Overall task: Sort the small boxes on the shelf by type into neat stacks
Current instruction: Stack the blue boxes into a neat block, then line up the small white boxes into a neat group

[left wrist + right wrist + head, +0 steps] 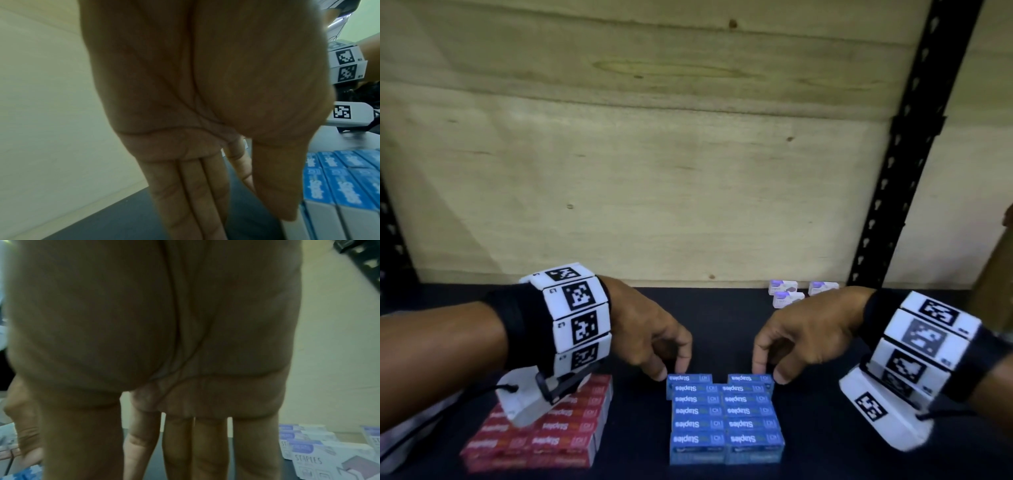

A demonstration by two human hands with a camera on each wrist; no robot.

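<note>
Blue boxes (726, 416) are set on the dark shelf (825, 455) in two columns, stacked; this block serves as landmark. At its far end the top-left box (689, 378) is pinched by the left hand (650, 337), the top-right box (750, 378) by the right hand (796, 337); grip is probably light, the fingertips being partly hidden. Both boxes should be squared flush with the rows below before release. "Staples" is read on each lid. Left of the block lie red boxes (571, 431), same wording. Beyond it, to the right, white boxes (308, 456) marked "STAPLES".
</note>
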